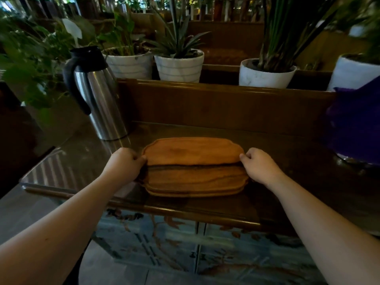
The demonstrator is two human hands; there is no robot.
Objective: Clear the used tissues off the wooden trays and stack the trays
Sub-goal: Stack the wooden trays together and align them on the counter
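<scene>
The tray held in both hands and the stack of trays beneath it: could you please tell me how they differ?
The held tray is gripped at its ends by the left hand and right hand, with its near edge raised; the stack lies flat on the table. The held tray looks lighter orange; the stack's top tray looks darker, shadowed beneath it. The held tray sits slightly farther back, so the stack's near part shows. Both share the same scalloped wooden outline, and neither shows tissues.

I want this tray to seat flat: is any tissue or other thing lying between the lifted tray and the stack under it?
Nothing visible: the lifted tray hangs above the stack, whose exposed top shows bare wood.
</scene>
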